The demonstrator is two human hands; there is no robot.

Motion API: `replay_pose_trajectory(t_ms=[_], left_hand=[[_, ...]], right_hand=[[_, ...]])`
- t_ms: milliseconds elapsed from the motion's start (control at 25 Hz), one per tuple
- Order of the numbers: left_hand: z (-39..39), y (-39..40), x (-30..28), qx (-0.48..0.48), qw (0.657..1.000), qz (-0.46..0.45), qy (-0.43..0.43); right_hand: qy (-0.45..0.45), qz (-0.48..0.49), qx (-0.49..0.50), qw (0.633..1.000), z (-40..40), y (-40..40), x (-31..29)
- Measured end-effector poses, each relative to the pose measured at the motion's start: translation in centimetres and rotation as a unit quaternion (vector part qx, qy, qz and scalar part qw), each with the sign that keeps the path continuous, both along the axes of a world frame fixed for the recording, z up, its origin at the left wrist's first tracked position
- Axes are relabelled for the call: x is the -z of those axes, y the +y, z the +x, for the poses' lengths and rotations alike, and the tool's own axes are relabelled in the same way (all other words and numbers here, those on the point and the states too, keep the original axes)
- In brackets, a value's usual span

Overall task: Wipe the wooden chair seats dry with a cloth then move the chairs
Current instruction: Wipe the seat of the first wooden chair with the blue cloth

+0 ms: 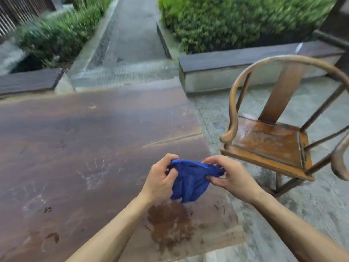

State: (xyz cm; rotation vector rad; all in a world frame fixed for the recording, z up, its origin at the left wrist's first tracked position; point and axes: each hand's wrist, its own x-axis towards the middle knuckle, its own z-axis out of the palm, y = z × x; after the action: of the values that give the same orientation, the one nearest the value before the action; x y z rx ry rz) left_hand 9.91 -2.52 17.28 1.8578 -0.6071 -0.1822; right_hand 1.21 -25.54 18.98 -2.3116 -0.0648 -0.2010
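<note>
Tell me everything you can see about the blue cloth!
The blue cloth is a deep, bright blue and looks soft and fuzzy, like a towel. It is bunched up, not spread flat. The left hand grips its left end and the right hand pinches its right end, so the top stretches between them while the rest hangs down in folds. It is held above the wet brown table, touching nothing else.

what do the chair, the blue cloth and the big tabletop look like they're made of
Chair: wood, orange-brown with a worn finish; the seat shines with water.
Blue cloth: soft, fuzzy fabric, possibly microfibre; it bunches and folds where the left hand and right hand grip it.
Tabletop: looks like dark reddish-brown wood, smooth, with wet streaks and a dark damp patch; blur leaves the grain unclear.
</note>
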Motion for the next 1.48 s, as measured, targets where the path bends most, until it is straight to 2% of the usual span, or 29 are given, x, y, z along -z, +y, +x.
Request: replay_pose_trajectory(t_ms=[120, 240, 520, 680, 920, 1120, 1280, 1480], left_hand=[[0.9, -1.1, -3.8, 0.013, 0.997, -0.072, -0.015], [1.6, -3.0, -5.3, 0.036, 0.994, -0.107, 0.000], [1.5, -11.2, -5.6, 0.140, 0.982, -0.129, 0.015], [-1.0, -17.8, -4.9, 0.181, 0.974, -0.130, 0.027], [-6.9, -30.0, -4.4, 0.200, 0.968, -0.146, 0.031], [-11.2, -38.6, -4.7, 0.185, 0.970, -0.154, 0.032], [-11.3, -43.1, -3.9, 0.153, 0.978, -0.136, 0.031], [-7.9, -46.3, -2.0, 0.092, 0.987, -0.120, 0.056]], right_hand=[[-0.076, 0.016, 0.047, 0.996, 0.1, 0.1, -4.4], [-0.132, 0.067, 0.128, 0.981, -0.4, 0.3, -6.1], [-0.154, 0.086, 0.253, 0.951, -4.2, -3.4, -6.4], [-0.159, 0.089, 0.310, 0.933, -8.2, -8.7, -5.9], [-0.179, 0.112, 0.355, 0.911, -14.4, -19.7, -5.2], [-0.172, 0.106, 0.362, 0.910, -17.9, -28.6, -4.9], [-0.161, 0.099, 0.351, 0.917, -17.2, -34.2, -4.1], [-0.132, 0.088, 0.327, 0.932, -12.9, -37.9, -3.0]])
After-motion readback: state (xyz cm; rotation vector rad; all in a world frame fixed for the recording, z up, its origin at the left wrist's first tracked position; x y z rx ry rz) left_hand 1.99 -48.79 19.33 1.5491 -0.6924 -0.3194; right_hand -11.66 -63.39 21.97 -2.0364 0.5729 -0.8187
